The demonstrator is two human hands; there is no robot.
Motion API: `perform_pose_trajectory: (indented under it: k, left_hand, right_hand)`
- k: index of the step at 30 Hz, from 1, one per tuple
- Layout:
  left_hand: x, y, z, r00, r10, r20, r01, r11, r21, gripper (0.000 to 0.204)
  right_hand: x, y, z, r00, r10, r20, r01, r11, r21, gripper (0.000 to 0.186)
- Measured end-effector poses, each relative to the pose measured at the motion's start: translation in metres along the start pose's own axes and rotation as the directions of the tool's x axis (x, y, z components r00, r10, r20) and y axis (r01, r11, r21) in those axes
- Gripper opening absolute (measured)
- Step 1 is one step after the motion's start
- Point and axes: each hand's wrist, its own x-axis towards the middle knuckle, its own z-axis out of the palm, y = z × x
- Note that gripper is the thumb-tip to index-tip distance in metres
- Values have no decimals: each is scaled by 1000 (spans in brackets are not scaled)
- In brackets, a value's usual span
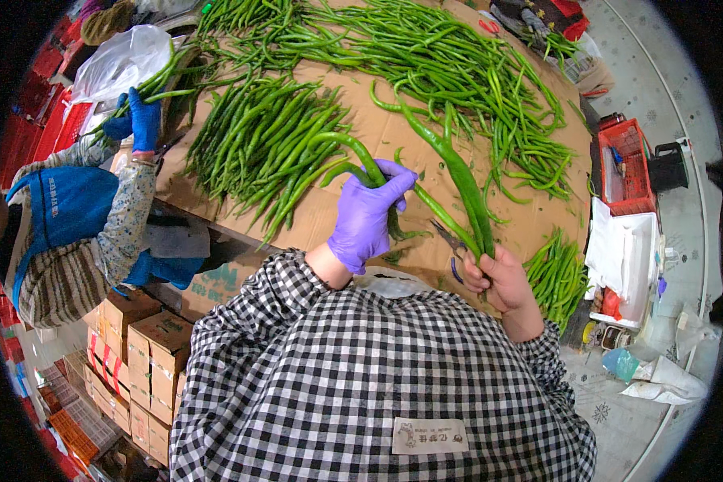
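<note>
My left hand [367, 213], in a purple glove, is closed round long green chili peppers [352, 143] whose curved ends stick out past the fingers. My bare right hand [502, 281] grips the lower ends of more long green chili peppers [464, 178], which stand up and fan out from it. One of these slants across toward the gloved hand. Beside my right fingers is a pair of scissors [451, 234] with dark blades and a blue handle; whether the fingers hold it cannot be made out.
Brown cardboard [361, 88] covers the table. A neat pepper pile [265, 145] lies left, a large loose heap [458, 64] behind, a smaller pile [556, 277] right. A co-worker's blue-gloved hands [140, 120] hold peppers at left. A red crate [625, 165] and white box [631, 257] stand right.
</note>
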Motion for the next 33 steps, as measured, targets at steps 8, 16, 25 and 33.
perform_pose_trajectory:
  k: [8, 16, 25, 33]
  left_hand:
    - [-1, -16, 29, 985, 145, -94, -144, 989, 17, 15]
    - [-8, -30, 38, 991, -9, 134, -6, 994, 114, 21]
    - [-10, -42, 48, 956, -23, 293, -34, 982, 186, 24]
    - [-6, -103, 78, 989, -71, 131, 49, 985, 165, 32]
  right_hand:
    - [-32, -8, -4, 1000, -16, 26, 15, 999, 31, 33]
    - [-59, 6, -26, 998, -32, -58, 30, 999, -30, 25]
    - [-80, 19, -50, 981, -106, -161, 99, 994, -53, 33]
    - [-148, 56, -190, 445, -614, -652, 242, 784, -572, 16]
